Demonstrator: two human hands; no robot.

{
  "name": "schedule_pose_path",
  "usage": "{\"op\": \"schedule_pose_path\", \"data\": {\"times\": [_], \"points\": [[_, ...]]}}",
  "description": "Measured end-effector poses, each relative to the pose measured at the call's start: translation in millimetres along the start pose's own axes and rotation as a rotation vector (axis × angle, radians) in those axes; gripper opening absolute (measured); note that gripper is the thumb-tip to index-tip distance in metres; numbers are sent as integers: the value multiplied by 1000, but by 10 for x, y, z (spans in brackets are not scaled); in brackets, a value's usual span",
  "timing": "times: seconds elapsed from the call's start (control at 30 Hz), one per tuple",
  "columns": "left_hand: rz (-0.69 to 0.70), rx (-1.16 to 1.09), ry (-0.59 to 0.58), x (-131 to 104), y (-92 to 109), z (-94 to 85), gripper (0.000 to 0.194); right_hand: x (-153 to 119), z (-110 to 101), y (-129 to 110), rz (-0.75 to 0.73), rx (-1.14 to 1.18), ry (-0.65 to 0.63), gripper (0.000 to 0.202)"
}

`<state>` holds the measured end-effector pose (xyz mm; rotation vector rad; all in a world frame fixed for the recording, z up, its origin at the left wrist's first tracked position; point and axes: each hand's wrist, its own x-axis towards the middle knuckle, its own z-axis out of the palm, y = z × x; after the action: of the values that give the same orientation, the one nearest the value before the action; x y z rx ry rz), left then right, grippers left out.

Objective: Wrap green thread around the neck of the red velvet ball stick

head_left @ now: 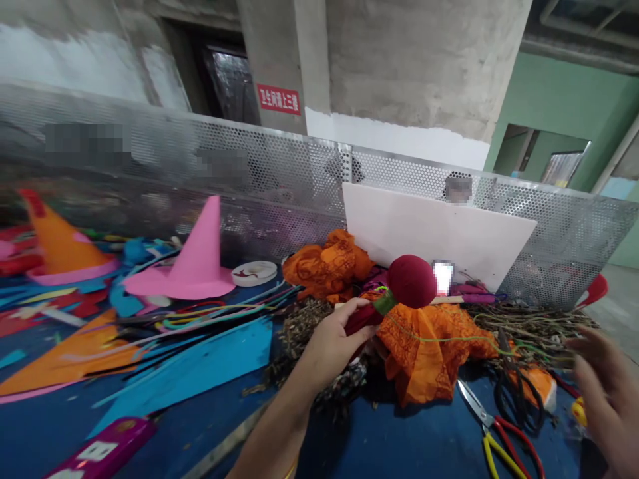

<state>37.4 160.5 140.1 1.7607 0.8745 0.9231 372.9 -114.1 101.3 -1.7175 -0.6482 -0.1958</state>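
My left hand (339,346) is closed around the gathered lower part of a dark red cloth doll (412,281), whose round stuffed head points up and right. A green band wraps the doll's neck. From there a thin green thread (449,339) runs right across orange patterned cloth (429,352). At the right edge my right hand (606,399) is raised, slightly blurred, with its fingers apart and nothing visible in them. Whether the thread reaches it I cannot tell. Red-and-yellow-handled scissors (486,419) and black-handled scissors (519,389) lie between the hands.
Behind stand a white board (434,233) and a perforated metal screen (279,179). On the blue table (359,446) are a pink felt hat (200,259), an orange hat (64,239), blue felt (200,372), dried twigs (544,326), a lit phone (443,278) and a purple object (107,449).
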Motion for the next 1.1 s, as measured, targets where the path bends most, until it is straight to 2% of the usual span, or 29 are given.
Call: {"op": "schedule_pose_path", "data": {"times": [0.07, 0.1, 0.13, 0.23, 0.27, 0.3, 0.33, 0.43, 0.53, 0.6, 0.67, 0.73, 0.8, 0.87, 0.9, 0.97, 1.03, 1.1], "points": [[-10, -38, -41, -15, 14, 38, 42, 144, 258, -78, -115, -343, -234, 26], [-7, -53, -58, -21, 19, 61, 42, 187, 348, -123, -189, -523, -299, 24], [0, -66, -68, -27, 23, 86, 42, 206, 410, -176, -260, -670, -294, 23], [-7, -89, -95, -52, 51, 169, 38, 126, 500, -380, -396, -805, -34, 28], [-15, -97, -111, -66, 70, 198, 37, 63, 535, -457, -423, -753, 11, 31], [-22, -107, -133, -85, 92, 229, 36, -13, 589, -531, -447, -651, -13, 32], [-28, -117, -159, -107, 119, 259, 35, -100, 667, -598, -474, -515, -116, 32], [-37, -145, -252, -191, 204, 349, 31, -404, 1033, -728, -461, -116, -565, 35], [-42, -143, -307, -271, 263, 428, 28, -704, 1435, -760, -388, 169, -760, 43], [-40, -144, -336, -306, 277, 464, 30, -850, 1597, -763, -318, 282, -784, 36], [-38, -141, -350, -318, 278, 479, 31, -934, 1635, -776, -314, 283, -802, 17], [-39, -128, -331, -311, 275, 473, 30, -970, 1569, -804, -407, 211, -774, 22], [-37, -116, -299, -292, 274, 456, 29, -977, 1455, -840, -547, 134, -650, 27], [-24, -105, -289, -272, 273, 442, 29, -967, 1352, -875, -686, 123, -524, 23], [-14, -100, -297, -264, 271, 441, 28, -957, 1318, -890, -744, 162, -509, 22], [1, -86, -335, -254, 260, 460, 28, -933, 1294, -907, -813, 324, -608, 25], [5, -58, -384, -250, 238, 503, 27, -920, 1323, -903, -747, 547, -748, 32], [17, -6, -408, -249, 207, 563, 26, -936, 1375, -878, -534, 756, -783, 38]]}}
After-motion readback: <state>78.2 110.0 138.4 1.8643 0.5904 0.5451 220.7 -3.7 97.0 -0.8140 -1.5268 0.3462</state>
